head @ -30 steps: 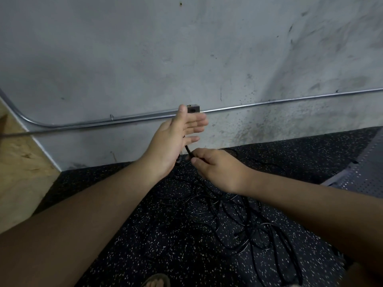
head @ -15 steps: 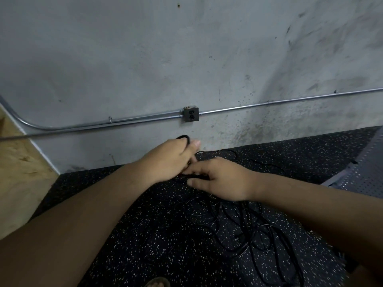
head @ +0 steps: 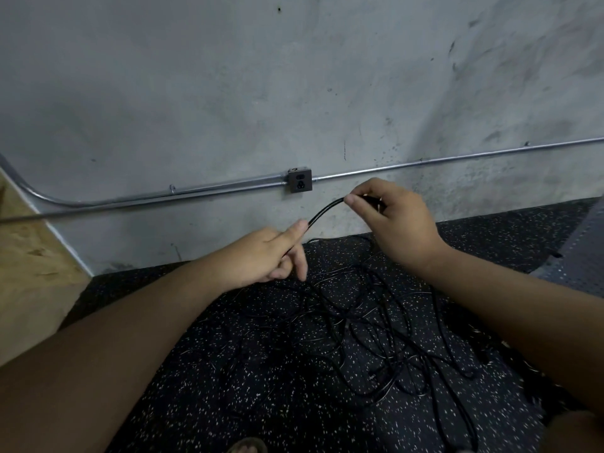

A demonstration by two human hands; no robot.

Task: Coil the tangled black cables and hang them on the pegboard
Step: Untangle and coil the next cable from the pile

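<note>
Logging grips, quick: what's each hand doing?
Left hand: closed on the cable.
Right hand: pinching the same cable.

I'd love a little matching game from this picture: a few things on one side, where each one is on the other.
Things:
1. wall socket
2. tangled cables
3. cable stretch
4. wooden board

Places:
A. far left edge
B. held between both hands
C. loose on the speckled floor
D. on the metal pipe along the wall

Pairs: 1-D, 2-C, 3-B, 4-A
</note>
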